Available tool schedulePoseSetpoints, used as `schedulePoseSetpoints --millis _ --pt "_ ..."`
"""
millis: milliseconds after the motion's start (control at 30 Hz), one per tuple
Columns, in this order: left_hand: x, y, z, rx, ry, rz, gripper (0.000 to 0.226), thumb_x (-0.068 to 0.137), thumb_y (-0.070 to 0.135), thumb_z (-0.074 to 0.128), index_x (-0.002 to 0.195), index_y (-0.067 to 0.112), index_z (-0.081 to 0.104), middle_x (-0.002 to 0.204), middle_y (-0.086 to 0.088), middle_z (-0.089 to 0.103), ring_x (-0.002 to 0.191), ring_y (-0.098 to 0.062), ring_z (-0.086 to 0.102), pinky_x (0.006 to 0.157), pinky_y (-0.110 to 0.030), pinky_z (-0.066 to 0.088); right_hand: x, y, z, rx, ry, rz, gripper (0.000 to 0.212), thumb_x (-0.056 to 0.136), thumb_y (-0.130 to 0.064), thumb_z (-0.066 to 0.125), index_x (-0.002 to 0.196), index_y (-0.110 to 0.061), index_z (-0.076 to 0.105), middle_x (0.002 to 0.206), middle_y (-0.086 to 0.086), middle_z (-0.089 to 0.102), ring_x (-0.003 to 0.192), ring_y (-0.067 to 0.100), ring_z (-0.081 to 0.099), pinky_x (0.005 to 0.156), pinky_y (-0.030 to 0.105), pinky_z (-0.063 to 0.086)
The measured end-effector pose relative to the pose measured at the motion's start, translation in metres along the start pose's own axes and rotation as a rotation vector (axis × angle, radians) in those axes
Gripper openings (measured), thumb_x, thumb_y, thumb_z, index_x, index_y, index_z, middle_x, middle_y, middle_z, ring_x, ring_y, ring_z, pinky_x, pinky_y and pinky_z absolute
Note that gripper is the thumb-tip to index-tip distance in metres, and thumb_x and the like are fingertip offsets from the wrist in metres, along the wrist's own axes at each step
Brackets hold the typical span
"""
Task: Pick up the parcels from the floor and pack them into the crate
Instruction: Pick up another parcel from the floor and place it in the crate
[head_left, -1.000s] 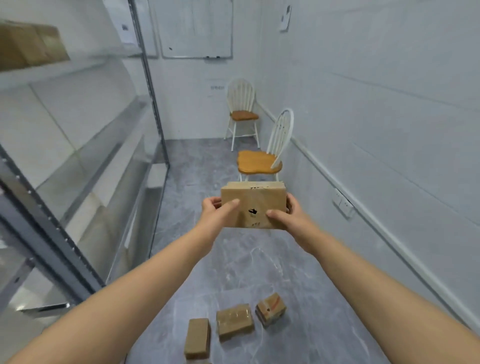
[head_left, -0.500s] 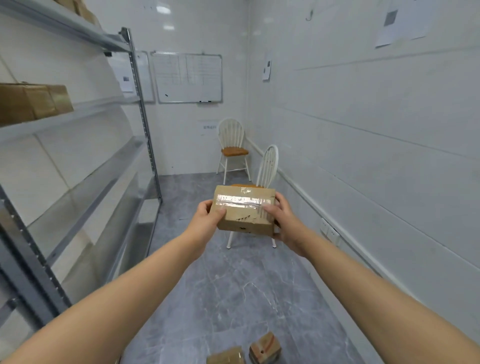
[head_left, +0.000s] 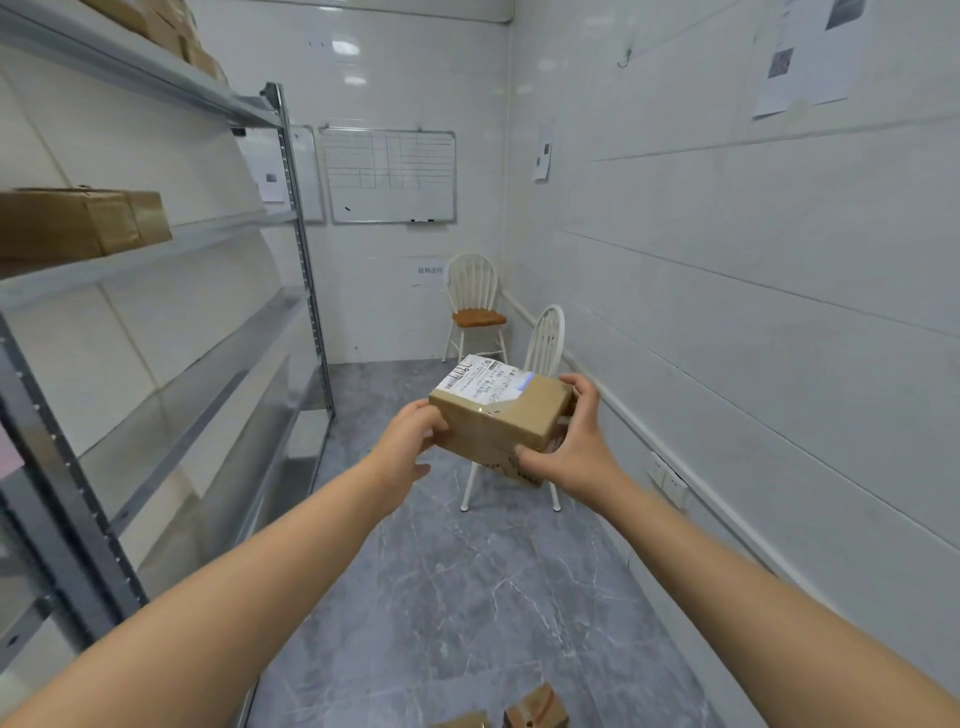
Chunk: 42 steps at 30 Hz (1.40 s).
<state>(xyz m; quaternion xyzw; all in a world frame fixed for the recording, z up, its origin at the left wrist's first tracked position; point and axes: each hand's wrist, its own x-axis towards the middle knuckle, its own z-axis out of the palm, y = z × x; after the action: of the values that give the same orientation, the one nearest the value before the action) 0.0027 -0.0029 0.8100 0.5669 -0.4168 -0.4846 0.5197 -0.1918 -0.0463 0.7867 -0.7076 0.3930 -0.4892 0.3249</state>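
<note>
On my left stands the tall metal rack (head_left: 296, 249), with brown boxes on its upper shelves. Ahead, the grey floor (head_left: 467, 597) runs to a white chair (head_left: 545, 338) by the wall. In front of that chair, held out well clear of the floor, is the parcel (head_left: 498, 421), tilted with one corner toward me.

My left hand (head_left: 410, 447) cups its left end with the thumb on the near face. Its other fingers are tucked behind, so I cannot tell how they lie. My right hand (head_left: 571, 452) grips the right end, fingers curled over the far edge and thumb pressed to the lower near corner.

I judge it a stiff taped carton, light enough for this hold. The tape looks slick, so opposite ends are the sound place to grip, off the white label (head_left: 480, 382).

The floor parcels (head_left: 537, 711) are cut off at the bottom edge, apparently two, possibly more below. The crate is nowhere in view.
</note>
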Motion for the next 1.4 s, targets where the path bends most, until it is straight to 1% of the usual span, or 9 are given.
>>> schedulePoseSetpoints --millis 233,433,600,733,867,1000,1167,1267,1400 --pt "-0.006 0.003 -0.001 -0.081 -0.008 -0.016 0.020 0.091 0.042 0.055 0.106 0.030 0.050 0.124 0.003 0.048 0.118 -0.023 0.047 0.108 -0.051 0.032 -0.007 0.010 -0.003 -0.164 -0.055 -0.131 0.095 0.054 -0.029 0.075 0.130 -0.024 0.017 0.129 0.005 0.032 0.110 0.008 0.049 0.087 0.015 0.045" --pt "-0.003 -0.005 -0.001 0.025 -0.030 0.023 0.041 0.084 0.034 0.068 0.119 0.028 0.047 0.126 0.000 0.055 0.117 -0.016 0.052 0.098 -0.040 0.043 -0.013 0.014 -0.006 -0.182 -0.039 -0.229 0.094 0.056 -0.031 0.074 0.132 -0.028 0.017 0.129 0.006 0.035 0.115 0.020 0.049 0.092 0.037 0.050" --pt "-0.002 -0.001 0.000 0.123 -0.200 -0.161 0.041 0.081 0.059 0.058 0.106 0.027 0.061 0.105 0.000 0.061 0.095 -0.016 0.053 0.087 -0.030 0.041 -0.022 0.005 -0.025 -0.278 -0.145 -0.303 0.089 0.062 -0.031 0.065 0.133 -0.035 0.011 0.139 -0.001 0.022 0.122 0.019 0.039 0.094 0.026 0.044" --pt "0.002 -0.005 0.023 -0.028 -0.241 -0.174 0.039 0.081 0.054 0.062 0.105 0.023 0.063 0.102 -0.007 0.057 0.094 -0.022 0.049 0.080 -0.034 0.054 -0.026 0.005 -0.035 0.027 0.021 -0.065 0.085 0.076 0.000 0.062 0.140 -0.024 0.011 0.126 -0.008 0.031 0.101 -0.011 0.042 0.084 0.005 0.041" --pt "0.001 -0.011 0.072 -0.189 -0.287 -0.127 0.043 0.088 0.044 0.058 0.124 0.023 0.050 0.103 -0.010 0.058 0.078 -0.026 0.062 0.074 -0.037 0.059 -0.020 0.010 -0.045 0.381 0.220 0.312 0.104 0.066 -0.032 0.070 0.145 -0.033 0.003 0.146 -0.001 0.029 0.126 0.019 0.044 0.106 0.043 0.040" --pt "0.004 -0.017 0.117 -0.261 -0.310 -0.100 0.052 0.086 0.038 0.063 0.130 0.024 0.037 0.100 -0.007 0.062 0.071 -0.025 0.068 0.069 -0.037 0.054 -0.025 0.009 -0.061 0.620 0.187 0.471 0.077 0.093 -0.030 0.053 0.145 -0.040 -0.003 0.115 -0.003 0.055 0.100 0.025 0.059 0.090 0.047 0.048" --pt "0.016 -0.019 0.146 -0.045 -0.417 -0.079 0.071 0.069 0.051 0.075 0.120 0.022 0.036 0.114 -0.003 0.061 0.112 -0.023 0.058 0.092 -0.037 0.043 -0.037 0.013 -0.081 0.460 0.305 0.453 0.068 0.091 -0.023 0.058 0.143 -0.041 0.017 0.123 -0.005 0.063 0.092 0.012 0.067 0.069 0.029 0.057" --pt "0.026 -0.008 0.154 -0.038 -0.462 -0.034 0.089 0.042 0.065 0.074 0.115 0.025 0.042 0.127 -0.003 0.056 0.123 -0.021 0.049 0.109 -0.047 0.034 -0.053 0.004 -0.101 0.370 0.325 0.470 0.064 0.086 -0.030 0.061 0.140 -0.041 0.028 0.119 -0.009 0.066 0.099 0.014 0.067 0.074 0.033 0.057" --pt "0.028 -0.008 0.171 -0.044 -0.806 -0.011 0.089 0.065 0.070 0.059 0.140 0.029 0.038 0.140 0.003 0.052 0.132 -0.019 0.045 0.115 -0.051 0.024 -0.082 -0.004 -0.120 0.272 0.337 0.519 0.066 0.076 -0.042 0.057 0.138 -0.043 0.034 0.123 -0.008 0.065 0.112 0.018 0.063 0.090 0.041 0.053"
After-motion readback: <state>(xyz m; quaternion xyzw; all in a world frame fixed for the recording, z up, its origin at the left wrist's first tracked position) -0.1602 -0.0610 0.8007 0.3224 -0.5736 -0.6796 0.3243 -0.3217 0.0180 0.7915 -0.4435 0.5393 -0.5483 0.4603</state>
